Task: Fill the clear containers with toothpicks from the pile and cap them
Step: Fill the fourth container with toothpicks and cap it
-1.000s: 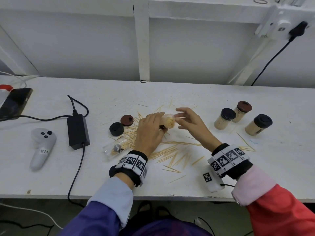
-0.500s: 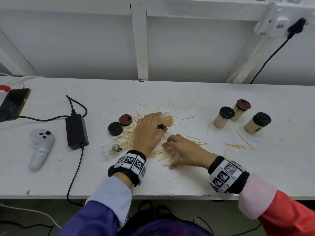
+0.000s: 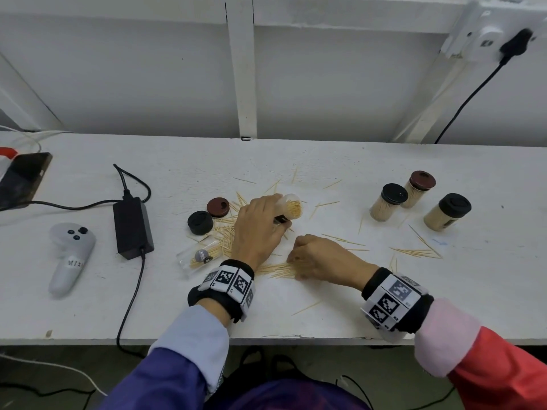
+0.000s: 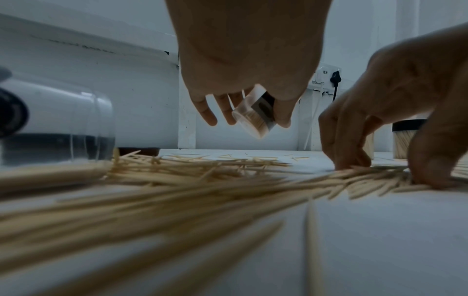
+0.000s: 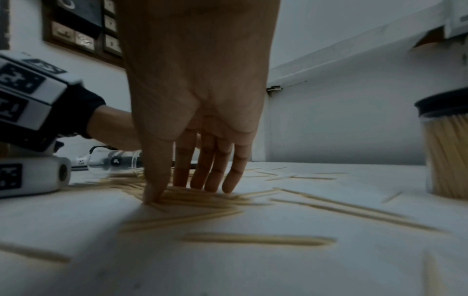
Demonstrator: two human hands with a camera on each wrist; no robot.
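- White tabletop (image 3: 384,306) against a white panelled wall, w/ a wall socket and black plug at top right.
- We're mid-fill, in our judgement: three capped containers (image 3: 388,202) packed w/ toothpicks stand together at right, well apart from the hands, so those look done.
- Left hand (image 3: 260,229) has its fingers curled round the open container (image 3: 291,206), held tilted off the tabletop, mouth toward the right. It looks nearly full of toothpicks.
- Right hand (image 3: 322,257) is down on the pile (image 3: 278,270) near the front edge, thumb and fingertips (image 5: 225,186) pressing on the sticks and drawing in. Whether it has a bundle pinched yet, we can't tell.
- A second clear container (image 3: 196,258) lies on its side left of the left hand, only a few sticks inside.
- Two loose caps, one black (image 3: 200,222), one brown (image 3: 218,207), sit just beyond it.
- Next move, we'd say: gather a small bundle, line the sticks up, feed them into the tilted mouth. There's little room left, so it needs small batches and straight alignment, then a cap.
- Writing: the grey controller (image 3: 69,255) at left carries a handwritten tag, approx. "MI2", rest cut off. The lying container has a round dark sticker, text too small to read. Wristbands show square b/w marker codes only. Power brick (image 3: 132,224) shows no legible label.
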